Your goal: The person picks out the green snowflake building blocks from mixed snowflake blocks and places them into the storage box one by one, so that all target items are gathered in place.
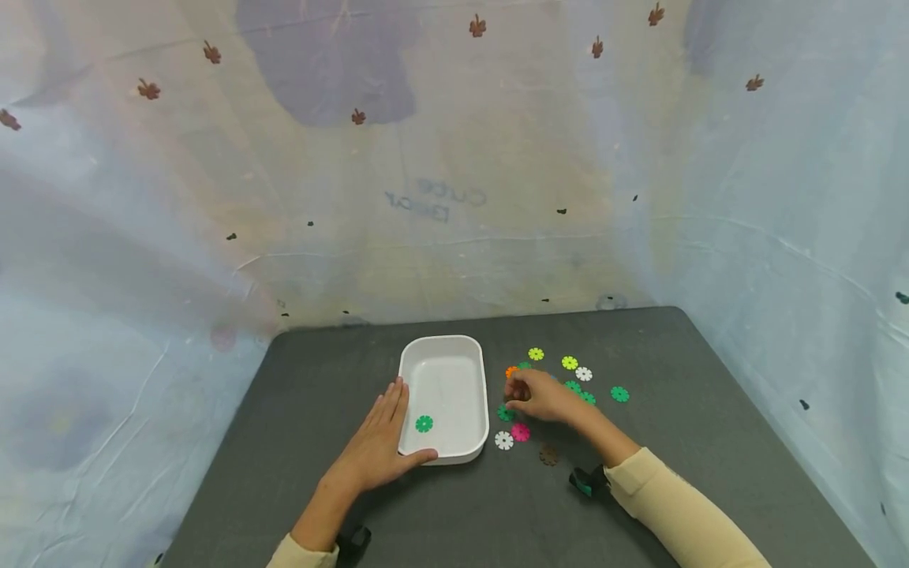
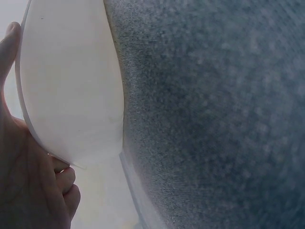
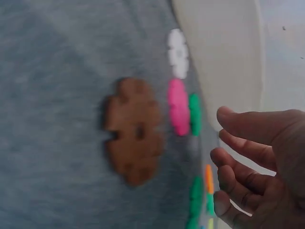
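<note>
A white tray (image 1: 446, 394) stands on the dark table, with one green flower-shaped disc (image 1: 424, 424) lying inside near its front. My left hand (image 1: 376, 443) rests against the tray's left side, fingers fairly straight and thumb on the near rim; the left wrist view shows the tray's outer wall (image 2: 71, 86) beside that hand. Right of the tray, my right hand (image 1: 543, 396) hovers above scattered discs. In the right wrist view its fingers (image 3: 238, 164) are loosely bent, with a gap to the thumb and nothing visible between. A green disc (image 1: 505, 413) is nearest, beside a pink disc (image 1: 521, 431).
A white disc (image 1: 504, 441) and a brown disc (image 1: 549, 455) lie nearer me. Behind the right hand are an orange disc (image 1: 511, 371), a yellow disc (image 1: 536, 354) and several others. A pale printed sheet (image 1: 440, 260) hangs around the table (image 1: 341, 371).
</note>
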The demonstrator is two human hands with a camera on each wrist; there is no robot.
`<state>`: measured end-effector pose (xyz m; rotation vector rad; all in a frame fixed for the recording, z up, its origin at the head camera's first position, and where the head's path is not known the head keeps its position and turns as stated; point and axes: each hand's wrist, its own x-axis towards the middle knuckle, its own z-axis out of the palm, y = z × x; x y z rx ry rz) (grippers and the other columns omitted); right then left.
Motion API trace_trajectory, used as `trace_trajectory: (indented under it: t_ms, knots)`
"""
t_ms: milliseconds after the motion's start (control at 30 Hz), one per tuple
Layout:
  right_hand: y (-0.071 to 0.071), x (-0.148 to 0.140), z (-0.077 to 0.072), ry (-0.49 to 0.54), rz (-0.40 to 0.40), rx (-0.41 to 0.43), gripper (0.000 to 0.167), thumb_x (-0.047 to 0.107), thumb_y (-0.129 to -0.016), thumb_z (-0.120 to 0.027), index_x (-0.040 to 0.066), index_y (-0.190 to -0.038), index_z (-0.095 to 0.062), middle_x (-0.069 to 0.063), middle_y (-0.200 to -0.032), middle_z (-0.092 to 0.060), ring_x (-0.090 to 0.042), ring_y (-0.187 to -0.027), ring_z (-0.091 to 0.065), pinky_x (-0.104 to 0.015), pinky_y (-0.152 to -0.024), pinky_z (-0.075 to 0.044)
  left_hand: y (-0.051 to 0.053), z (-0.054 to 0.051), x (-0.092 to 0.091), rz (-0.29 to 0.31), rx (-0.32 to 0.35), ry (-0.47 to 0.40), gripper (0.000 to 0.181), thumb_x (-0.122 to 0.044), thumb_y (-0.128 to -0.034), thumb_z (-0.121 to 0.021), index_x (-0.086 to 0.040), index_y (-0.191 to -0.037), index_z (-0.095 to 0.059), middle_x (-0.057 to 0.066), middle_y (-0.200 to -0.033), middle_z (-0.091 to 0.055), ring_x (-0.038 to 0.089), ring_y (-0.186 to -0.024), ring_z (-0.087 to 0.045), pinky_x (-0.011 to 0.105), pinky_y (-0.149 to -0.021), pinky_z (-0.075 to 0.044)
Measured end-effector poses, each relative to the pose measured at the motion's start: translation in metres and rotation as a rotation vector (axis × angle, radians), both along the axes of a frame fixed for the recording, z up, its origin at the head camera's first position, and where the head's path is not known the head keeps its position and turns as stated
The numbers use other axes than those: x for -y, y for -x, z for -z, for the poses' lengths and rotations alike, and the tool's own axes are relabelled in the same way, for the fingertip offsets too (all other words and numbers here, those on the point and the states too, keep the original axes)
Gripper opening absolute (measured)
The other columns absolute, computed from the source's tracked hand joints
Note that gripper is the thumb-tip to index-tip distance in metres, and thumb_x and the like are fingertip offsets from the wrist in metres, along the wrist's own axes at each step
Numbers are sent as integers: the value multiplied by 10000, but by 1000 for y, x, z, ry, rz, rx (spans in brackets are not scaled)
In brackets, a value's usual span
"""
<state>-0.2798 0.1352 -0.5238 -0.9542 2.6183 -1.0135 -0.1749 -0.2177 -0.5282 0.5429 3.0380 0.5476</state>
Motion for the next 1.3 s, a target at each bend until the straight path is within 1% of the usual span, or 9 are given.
trace_trajectory:
  t_ms: [167,300,433,667,800,900,1033,1167,1300]
  knots:
    - [-1,1,12,-31,-2,-26,226,181,-925,-875,67,-1021,-706,-34,-912,-631,-171,-834,-571,-293,-735,-491,0,-1,0,-11,20,15,1318,-830,-876,-662,5,-1715,-82,156,-1806,-30,312,-1670,-61,514,-1344,-150]
    - [-3,4,12,-39,3,-30,250,193,-903,-895,65,-995,-701,-60,-910,-637,-208,-835,-580,-297,-735,-487,1,-1,1,-13,60,34,1329,-853,-882,-626,-19,-1718,-17,122,-1806,45,284,-1671,-1,486,-1353,-93]
    - [-5,6,9,-40,-3,-16,257,174,-900,-897,46,-984,-691,-85,-923,-654,-244,-848,-604,-296,-745,-496,1,-1,1,-13,75,33,1333,-857,-885,-618,-21,-1715,4,117,-1803,75,290,-1670,16,491,-1353,-75]
    - [-9,5,6,-12,-15,42,214,98,-938,-848,55,-1024,-656,0,-884,-638,-109,-782,-580,-275,-703,-513,1,-1,1,-16,78,31,1332,-865,-882,-611,-33,-1717,8,104,-1803,83,276,-1670,23,487,-1353,-75]
    - [-11,4,2,17,-29,78,127,20,-986,-758,41,-1052,-652,12,-880,-635,-94,-775,-583,-273,-689,-519,0,-1,1,-14,62,26,1326,-858,-883,-619,-22,-1717,-15,117,-1805,58,286,-1670,4,494,-1352,-88]
    - [-11,2,-4,46,-34,84,91,-1,-1007,-717,23,-1068,-654,-2,-894,-648,-97,-794,-597,-279,-698,-533,-1,-1,1,-11,41,27,1318,-850,-884,-628,-12,-1718,-45,139,-1807,16,301,-1671,-28,498,-1350,-112]
    - [-10,-1,-17,87,-39,46,81,12,-1015,-721,16,-1078,-670,-23,-915,-671,-109,-818,-615,-287,-725,-551,-1,-2,0,-7,9,10,1301,-819,-887,-663,14,-1711,-98,175,-1802,-49,342,-1665,-87,531,-1340,-157]
    - [-7,1,-32,118,-35,25,73,29,-1021,-724,24,-1083,-686,-41,-949,-690,-126,-841,-633,-291,-747,-565,-2,-2,0,-8,18,4,1295,-810,-895,-662,6,-1713,-78,165,-1803,-27,340,-1666,-70,534,-1343,-140]
    - [-5,11,-46,127,-17,-4,62,59,-1025,-734,60,-1080,-706,-6,-967,-702,-122,-869,-650,-299,-787,-582,-2,-3,-1,-9,17,0,1297,-812,-893,-663,1,-1715,-75,164,-1804,-29,331,-1668,-68,527,-1343,-145]
